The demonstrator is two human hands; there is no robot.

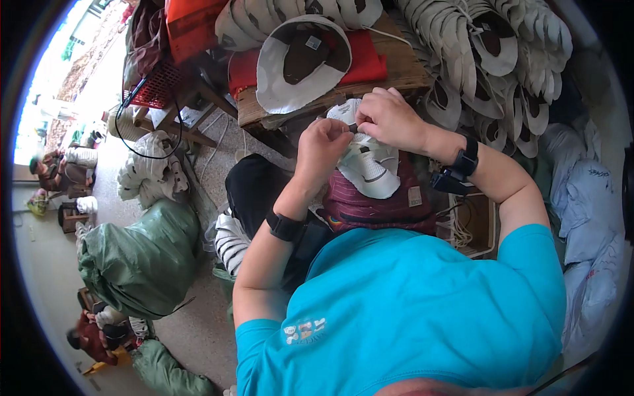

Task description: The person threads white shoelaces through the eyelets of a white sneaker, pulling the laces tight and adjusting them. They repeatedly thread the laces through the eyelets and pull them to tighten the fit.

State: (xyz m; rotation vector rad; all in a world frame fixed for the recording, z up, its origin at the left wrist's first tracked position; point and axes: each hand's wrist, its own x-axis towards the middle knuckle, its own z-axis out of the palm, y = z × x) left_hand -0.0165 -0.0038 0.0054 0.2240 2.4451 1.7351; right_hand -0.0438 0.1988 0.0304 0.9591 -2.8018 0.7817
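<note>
A white shoe upper (376,175) with grey trim lies over the maroon cloth (370,208) on my lap. My left hand (321,148) is at its left side, thumb and fingertips pinched together. From the right, my right hand (391,120) bends over the far part of the upper, its fingers closed in a pinch beside a dark strip. The fingertips of both hands are close together over the upper. Whatever thin thing they pinch is too small to make out.
Ahead is a wooden table (413,76) with a red cloth (366,56) and stacked shoe uppers (271,82). Bundled uppers (489,49) hang at the right. Green sacks (148,257) lie on the floor at the left, where other people (105,333) sit. A red basket (155,89) stands beyond.
</note>
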